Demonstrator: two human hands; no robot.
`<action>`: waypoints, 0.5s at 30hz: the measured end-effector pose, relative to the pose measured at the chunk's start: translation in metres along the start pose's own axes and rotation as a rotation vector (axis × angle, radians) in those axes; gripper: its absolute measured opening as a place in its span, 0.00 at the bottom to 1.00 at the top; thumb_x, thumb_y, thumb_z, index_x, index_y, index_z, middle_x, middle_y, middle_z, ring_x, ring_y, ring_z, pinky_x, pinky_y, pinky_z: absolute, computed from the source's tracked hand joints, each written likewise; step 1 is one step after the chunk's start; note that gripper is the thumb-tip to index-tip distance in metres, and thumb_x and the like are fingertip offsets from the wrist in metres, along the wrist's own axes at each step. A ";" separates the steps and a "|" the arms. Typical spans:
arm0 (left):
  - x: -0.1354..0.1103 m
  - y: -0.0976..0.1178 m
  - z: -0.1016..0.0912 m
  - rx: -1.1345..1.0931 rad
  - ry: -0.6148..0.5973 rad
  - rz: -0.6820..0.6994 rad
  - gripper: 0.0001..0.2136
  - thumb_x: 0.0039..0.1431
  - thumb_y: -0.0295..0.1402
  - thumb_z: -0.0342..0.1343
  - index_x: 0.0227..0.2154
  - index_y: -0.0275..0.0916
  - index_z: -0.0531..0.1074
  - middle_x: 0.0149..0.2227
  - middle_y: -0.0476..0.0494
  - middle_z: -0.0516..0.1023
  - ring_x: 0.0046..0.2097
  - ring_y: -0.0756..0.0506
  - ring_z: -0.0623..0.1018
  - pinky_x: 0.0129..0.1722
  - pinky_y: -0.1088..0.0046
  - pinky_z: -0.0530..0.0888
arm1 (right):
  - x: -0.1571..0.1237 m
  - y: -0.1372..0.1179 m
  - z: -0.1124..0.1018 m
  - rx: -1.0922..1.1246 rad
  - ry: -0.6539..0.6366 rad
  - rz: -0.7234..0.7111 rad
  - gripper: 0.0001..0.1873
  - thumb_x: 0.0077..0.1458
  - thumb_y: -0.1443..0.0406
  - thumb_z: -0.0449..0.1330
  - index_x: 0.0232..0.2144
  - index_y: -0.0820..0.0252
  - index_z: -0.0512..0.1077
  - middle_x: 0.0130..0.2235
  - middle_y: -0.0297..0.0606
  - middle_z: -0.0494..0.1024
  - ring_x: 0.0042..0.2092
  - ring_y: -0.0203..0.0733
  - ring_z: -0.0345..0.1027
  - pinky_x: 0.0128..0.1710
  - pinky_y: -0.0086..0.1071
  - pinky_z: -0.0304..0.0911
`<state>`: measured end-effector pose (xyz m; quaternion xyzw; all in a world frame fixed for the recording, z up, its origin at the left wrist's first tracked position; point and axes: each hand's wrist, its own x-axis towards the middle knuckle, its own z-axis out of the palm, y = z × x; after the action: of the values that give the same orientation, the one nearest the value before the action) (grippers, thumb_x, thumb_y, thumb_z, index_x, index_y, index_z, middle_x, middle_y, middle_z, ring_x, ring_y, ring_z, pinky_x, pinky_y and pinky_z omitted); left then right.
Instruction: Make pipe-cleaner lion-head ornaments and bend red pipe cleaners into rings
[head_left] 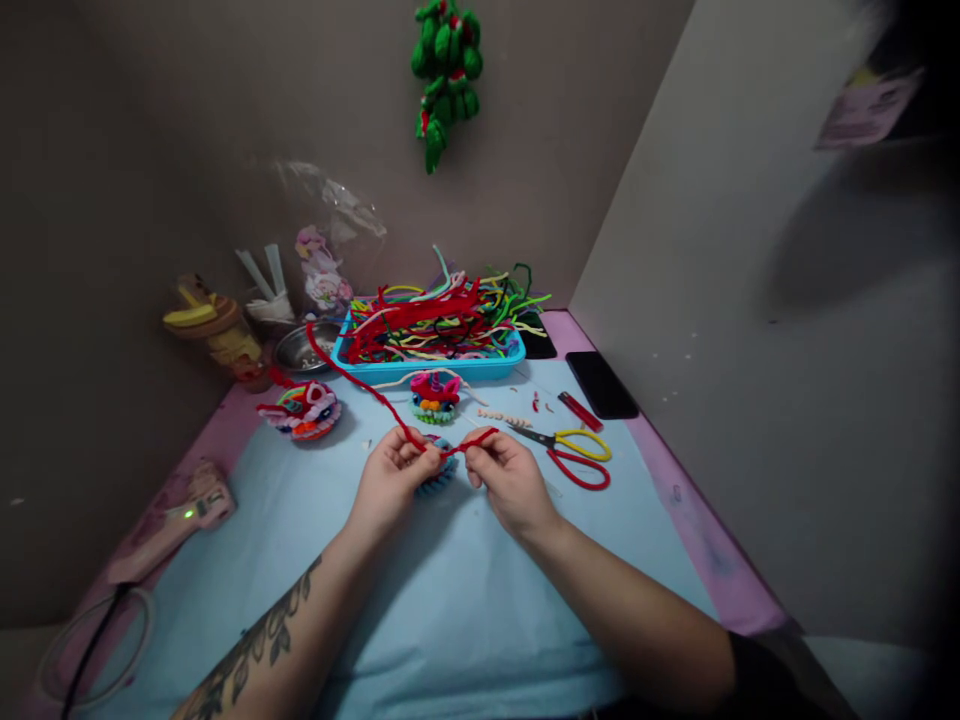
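Note:
A long red pipe cleaner (361, 382) runs from the upper left down between my two hands. My left hand (403, 470) pinches it near the middle of the table, and my right hand (504, 474) pinches it close to its short free end. Just behind and under my fingers lies a blue fuzzy piece (439, 480), partly hidden by my left hand. Beyond it sits a small colourful lion-head figure (434, 397) with pink ears. Another lion-head figure (306, 411), red and white, rests to the left.
A blue tray (465, 370) heaped with coloured pipe cleaners stands at the back. Scissors (570, 448), a red cutter (580, 411) and a phone (601, 385) lie right. A pink glue gun (184, 520), metal bowl (306, 347) and yellow cup (234, 350) are left.

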<state>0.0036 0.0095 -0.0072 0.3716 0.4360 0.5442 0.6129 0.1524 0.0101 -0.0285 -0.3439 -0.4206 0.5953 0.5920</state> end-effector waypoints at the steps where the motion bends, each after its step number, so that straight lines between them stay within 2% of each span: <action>1: 0.000 -0.001 -0.001 0.016 -0.007 0.008 0.16 0.43 0.34 0.68 0.29 0.37 0.66 0.24 0.53 0.74 0.26 0.54 0.73 0.30 0.80 0.68 | 0.000 0.001 0.000 -0.007 0.005 0.002 0.10 0.50 0.60 0.64 0.26 0.59 0.68 0.23 0.28 0.66 0.22 0.30 0.56 0.24 0.27 0.52; 5: -0.001 -0.004 0.000 0.068 -0.042 0.003 0.15 0.44 0.34 0.68 0.28 0.36 0.66 0.23 0.53 0.74 0.27 0.54 0.73 0.30 0.80 0.68 | 0.000 -0.001 -0.001 -0.089 0.003 -0.022 0.10 0.51 0.60 0.63 0.26 0.59 0.67 0.25 0.29 0.65 0.23 0.30 0.54 0.24 0.27 0.51; 9: -0.002 0.004 -0.001 0.100 -0.056 -0.055 0.16 0.42 0.34 0.68 0.31 0.36 0.68 0.24 0.52 0.76 0.27 0.53 0.75 0.31 0.79 0.69 | 0.001 -0.012 -0.003 -0.358 0.023 -0.120 0.12 0.52 0.64 0.60 0.21 0.59 0.63 0.25 0.30 0.63 0.27 0.33 0.56 0.28 0.28 0.53; 12: -0.001 0.013 -0.006 0.127 -0.056 -0.056 0.15 0.41 0.33 0.69 0.31 0.36 0.71 0.22 0.52 0.75 0.25 0.53 0.74 0.30 0.79 0.69 | -0.001 -0.021 -0.001 -0.590 -0.092 -0.154 0.10 0.50 0.68 0.58 0.20 0.59 0.63 0.26 0.31 0.64 0.31 0.35 0.59 0.31 0.29 0.55; 15: 0.001 0.019 -0.012 0.151 -0.080 -0.097 0.15 0.38 0.33 0.70 0.28 0.35 0.72 0.21 0.51 0.75 0.24 0.53 0.73 0.28 0.78 0.69 | -0.003 -0.025 0.002 -0.692 -0.256 -0.103 0.10 0.50 0.70 0.56 0.19 0.59 0.63 0.26 0.31 0.64 0.30 0.35 0.60 0.30 0.29 0.54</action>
<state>-0.0137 0.0128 0.0059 0.4165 0.4685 0.4643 0.6256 0.1609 0.0054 -0.0055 -0.4249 -0.6844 0.4256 0.4123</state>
